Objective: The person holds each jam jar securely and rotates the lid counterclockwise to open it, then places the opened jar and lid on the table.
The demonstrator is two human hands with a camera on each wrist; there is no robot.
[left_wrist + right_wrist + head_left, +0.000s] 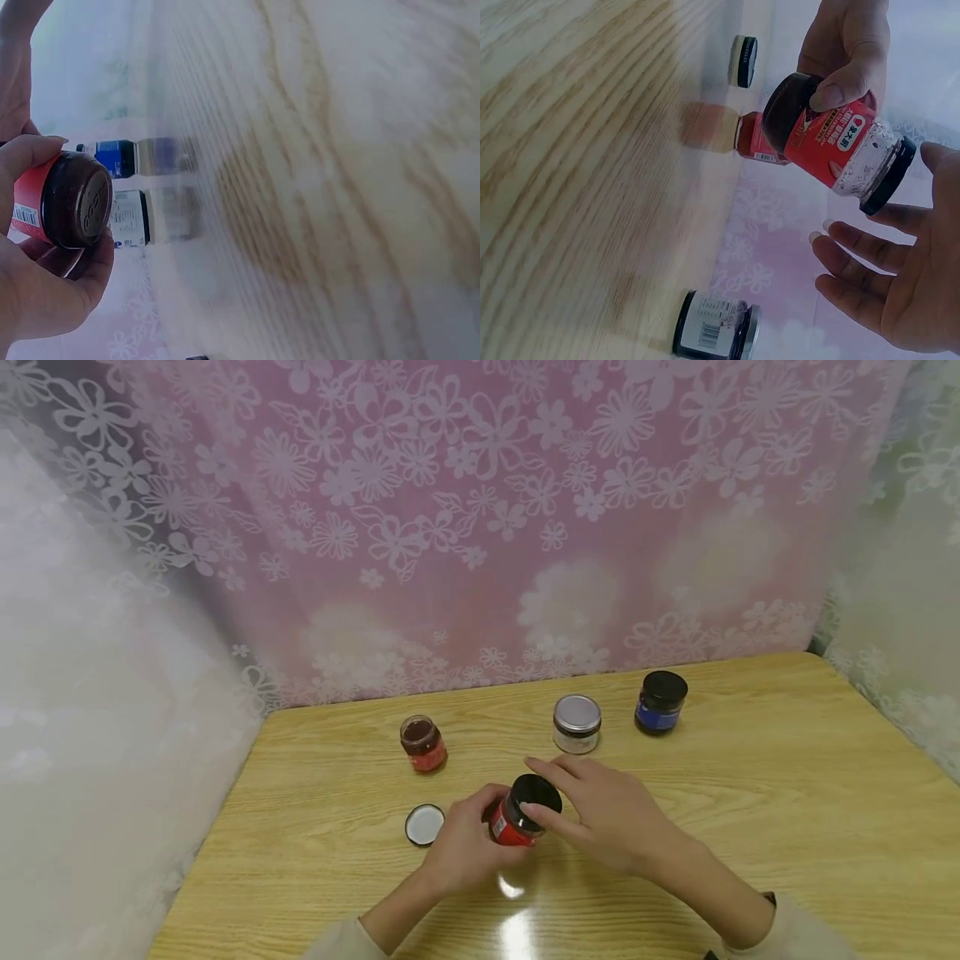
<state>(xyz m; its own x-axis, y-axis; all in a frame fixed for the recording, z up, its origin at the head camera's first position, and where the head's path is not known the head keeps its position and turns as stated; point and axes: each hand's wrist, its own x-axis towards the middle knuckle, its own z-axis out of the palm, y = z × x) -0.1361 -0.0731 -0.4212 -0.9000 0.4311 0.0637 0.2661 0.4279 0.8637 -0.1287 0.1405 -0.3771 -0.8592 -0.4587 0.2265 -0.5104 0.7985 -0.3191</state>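
My left hand (468,843) grips a red-labelled glass jar (512,828) around its side, holding it tilted above the table; its dark base faces the left wrist view. The jar's black lid (889,176) is on. Around that lid my right hand (607,814) spreads its thumb and fingers loosely, the thumb and index finger close to the rim. Whether they touch it I cannot tell. Left of the left hand, a loose lid (424,825) lies with its white inside up. Behind it stands a lidless jar (424,745) with dark red contents.
A jar with a silver lid (577,723) stands behind the hands. Farther right is a blue-labelled jar (661,703) with a black lid. The wooden table (787,793) ends at a pink flowered curtain (450,568) behind.
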